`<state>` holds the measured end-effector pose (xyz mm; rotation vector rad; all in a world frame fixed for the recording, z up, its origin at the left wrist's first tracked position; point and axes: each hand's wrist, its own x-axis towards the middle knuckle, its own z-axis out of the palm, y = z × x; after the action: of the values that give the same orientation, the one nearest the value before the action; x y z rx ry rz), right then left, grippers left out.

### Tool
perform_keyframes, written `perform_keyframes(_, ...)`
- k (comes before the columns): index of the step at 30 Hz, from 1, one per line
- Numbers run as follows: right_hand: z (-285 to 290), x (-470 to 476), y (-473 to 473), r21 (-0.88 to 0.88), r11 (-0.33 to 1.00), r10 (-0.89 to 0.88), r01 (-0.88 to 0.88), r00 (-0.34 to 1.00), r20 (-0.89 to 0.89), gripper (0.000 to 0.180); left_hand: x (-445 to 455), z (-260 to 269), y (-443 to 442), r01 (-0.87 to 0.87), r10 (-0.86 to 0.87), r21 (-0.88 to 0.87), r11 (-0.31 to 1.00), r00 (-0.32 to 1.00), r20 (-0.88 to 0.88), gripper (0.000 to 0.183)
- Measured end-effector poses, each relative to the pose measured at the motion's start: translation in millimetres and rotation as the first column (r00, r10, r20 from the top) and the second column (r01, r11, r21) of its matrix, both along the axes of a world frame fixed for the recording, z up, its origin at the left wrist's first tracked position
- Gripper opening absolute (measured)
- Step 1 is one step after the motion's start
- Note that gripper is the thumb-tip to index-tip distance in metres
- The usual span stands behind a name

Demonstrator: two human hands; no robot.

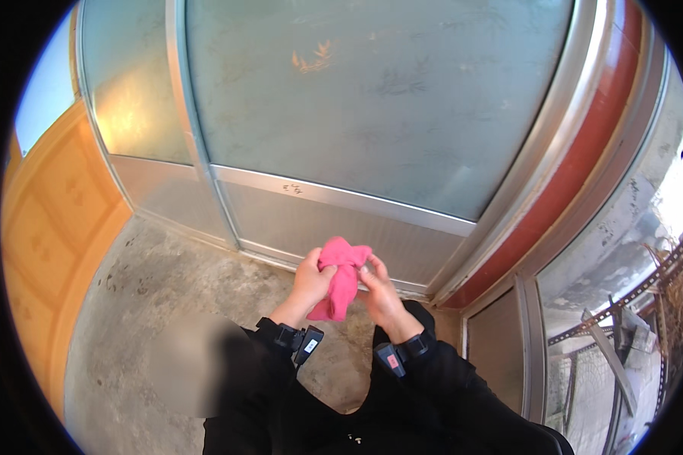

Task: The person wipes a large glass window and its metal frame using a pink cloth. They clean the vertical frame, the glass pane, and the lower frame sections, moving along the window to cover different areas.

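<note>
A crumpled pink cloth [341, 284] hangs between my two hands, in front of the framed door. My left hand [312, 282] grips its left edge, with the thumb laid on top of the fabric. On the other side, my right hand [380, 290] pinches the cloth's upper right corner between thumb and fingers. The lower part of the cloth dangles below the fingers. Each wrist carries a black strapped device over a black sleeve.
A metal-framed frosted glass door [341, 114] stands ahead above a concrete floor [142, 296]. At the left is an orange panelled surface [57, 244]. A red post [580, 170] rises at the right, with wooden boards [614, 364] and metal strips beyond it.
</note>
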<state>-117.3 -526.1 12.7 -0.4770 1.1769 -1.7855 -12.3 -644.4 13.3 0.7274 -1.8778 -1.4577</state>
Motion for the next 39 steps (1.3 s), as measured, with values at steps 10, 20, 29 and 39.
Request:
perform_keyframes(10,32.9,-86.2,2.0,-0.206,0.95,-0.282,0.236,0.93,-0.237,0.02,14.4,-41.9,-17.6,-0.076,0.07,-0.386,0.919,0.997,-0.03,0.022)
perform_keyframes(20,289.4,-322.2,19.0,-0.756,0.604,-0.13,0.253,-0.905,-0.406,0.052,50.3,6.2,-6.0,-0.124,0.155,-0.313,0.941,0.985,0.076,0.015)
perform_keyframes(29,-2.7,-327.5,45.1,-0.142,0.96,0.115,0.241,-0.802,-0.586,0.042,42.6,6.9,-5.6,-0.085,0.107,-0.468,0.88,0.994,0.021,0.019)
perform_keyframes(39,163.3,-297.5,-71.2,-0.464,0.881,-0.181,0.096,-0.837,-0.516,0.043,38.3,5.5,-13.8,-0.059,0.108,-0.496,0.866,0.992,0.07,0.017)
